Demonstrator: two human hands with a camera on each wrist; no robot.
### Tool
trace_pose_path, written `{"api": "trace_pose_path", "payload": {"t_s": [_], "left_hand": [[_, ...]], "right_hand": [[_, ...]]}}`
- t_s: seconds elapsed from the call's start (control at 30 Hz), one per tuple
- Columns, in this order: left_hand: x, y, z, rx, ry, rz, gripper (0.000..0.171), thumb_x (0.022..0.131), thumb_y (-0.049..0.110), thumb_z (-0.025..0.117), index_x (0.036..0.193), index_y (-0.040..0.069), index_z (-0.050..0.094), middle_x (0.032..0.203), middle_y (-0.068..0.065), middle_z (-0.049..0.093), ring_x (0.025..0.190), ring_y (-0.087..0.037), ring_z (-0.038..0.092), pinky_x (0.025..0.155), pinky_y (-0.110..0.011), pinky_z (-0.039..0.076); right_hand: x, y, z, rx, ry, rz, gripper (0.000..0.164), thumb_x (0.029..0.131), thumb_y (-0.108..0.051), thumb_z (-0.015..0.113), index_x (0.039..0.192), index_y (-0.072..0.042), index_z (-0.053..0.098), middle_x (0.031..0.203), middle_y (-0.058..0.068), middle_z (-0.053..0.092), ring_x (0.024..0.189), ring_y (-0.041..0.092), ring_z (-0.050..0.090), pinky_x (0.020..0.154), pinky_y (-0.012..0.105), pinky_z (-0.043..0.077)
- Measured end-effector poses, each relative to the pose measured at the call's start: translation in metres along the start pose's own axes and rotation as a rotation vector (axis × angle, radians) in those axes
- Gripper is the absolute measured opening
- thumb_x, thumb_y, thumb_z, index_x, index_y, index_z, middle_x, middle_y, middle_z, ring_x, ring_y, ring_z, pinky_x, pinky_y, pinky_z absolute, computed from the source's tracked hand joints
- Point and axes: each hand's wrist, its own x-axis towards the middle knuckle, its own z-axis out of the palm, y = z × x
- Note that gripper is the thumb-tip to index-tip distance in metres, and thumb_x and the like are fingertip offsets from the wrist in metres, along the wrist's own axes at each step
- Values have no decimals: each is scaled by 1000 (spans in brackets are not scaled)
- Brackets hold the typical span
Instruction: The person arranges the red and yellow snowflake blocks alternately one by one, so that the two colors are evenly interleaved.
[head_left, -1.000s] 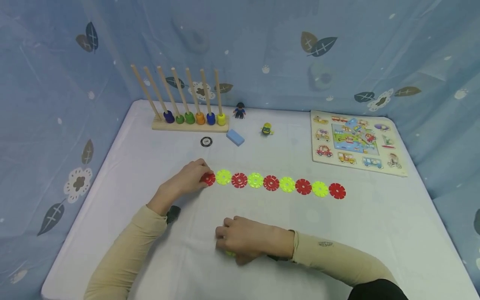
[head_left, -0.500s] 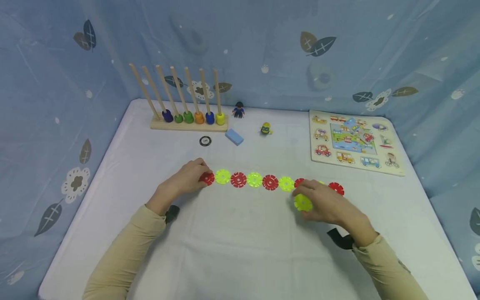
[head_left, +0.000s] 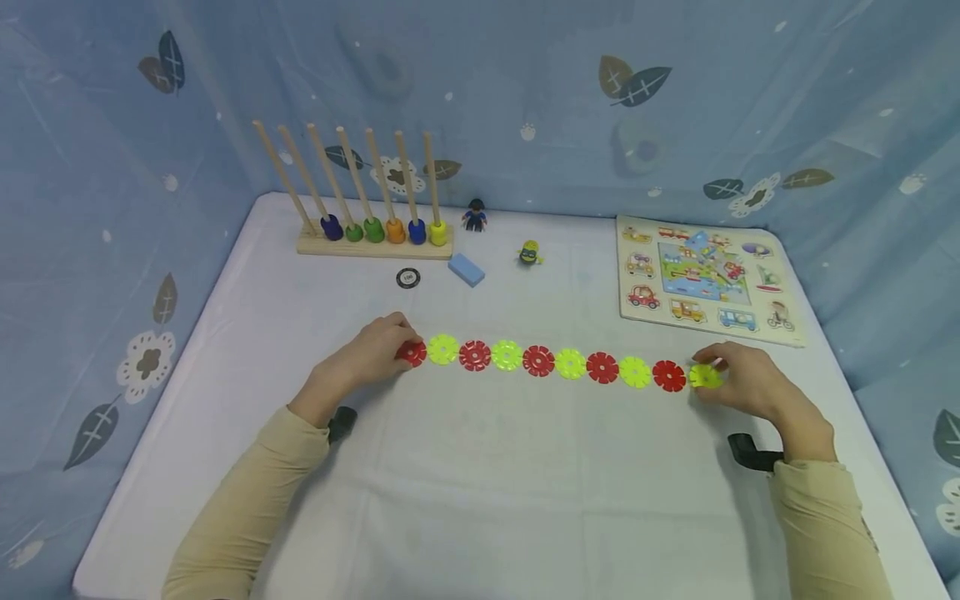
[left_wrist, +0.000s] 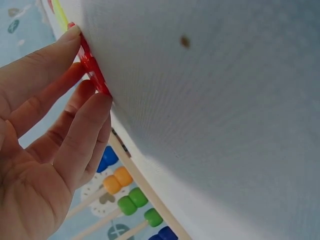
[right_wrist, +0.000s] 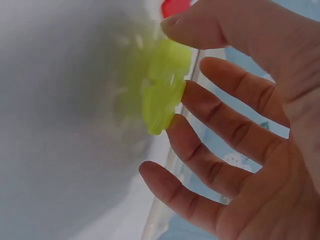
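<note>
A row of notched snowflake discs, red and yellow-green by turns, crosses the white table. In the head view my left hand [head_left: 369, 353] holds the red snowflake disc [head_left: 415, 354] at the row's left end. The left wrist view shows the thumb on one edge of that disc [left_wrist: 92, 65] and fingertips on the opposite edge. At the right end, my right hand [head_left: 753, 383] pinches a yellow-green snowflake disc [head_left: 706, 377] beside the last red one [head_left: 669, 376]. In the right wrist view this yellow-green disc [right_wrist: 165, 90] stands tilted between thumb and fingers, close over the cloth.
Behind the row stand a wooden peg rack [head_left: 375, 246] with coloured beads, a small figure [head_left: 475, 216] and a yellow toy [head_left: 529, 252]. A black-and-white chip [head_left: 408, 277] and a blue block [head_left: 467, 270] lie nearer. A picture puzzle board [head_left: 630, 310] lies back right.
My right hand has carried the yellow-green disc from the near middle of the table, over the row, to its right end. My left hand has stayed on the red disc.
</note>
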Motion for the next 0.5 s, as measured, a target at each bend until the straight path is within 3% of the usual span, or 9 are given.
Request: {"api": "trace_pose_path", "payload": {"t_s": [0.37,0.5], "left_hand": [[0,-2,2,-8,-7,-8,41,83,11,74,122,2,65,117,-14,58,108,-29,56,96,-43,49],[0,-5,4,-13,9,19,42,82,11,75,121,1,65,115,-15,59,107,-30,57,95,-44,49]], "right_hand": [[0,3,8,44,-18,10,58,76,-24,79,125,-2,59,122,23,61,108,40,55,87,56,50],[-3,2,11,41,-2,2,55,78,-22,77,125,-2,59,122,24,60,109,41,55,88,58,49]]}}
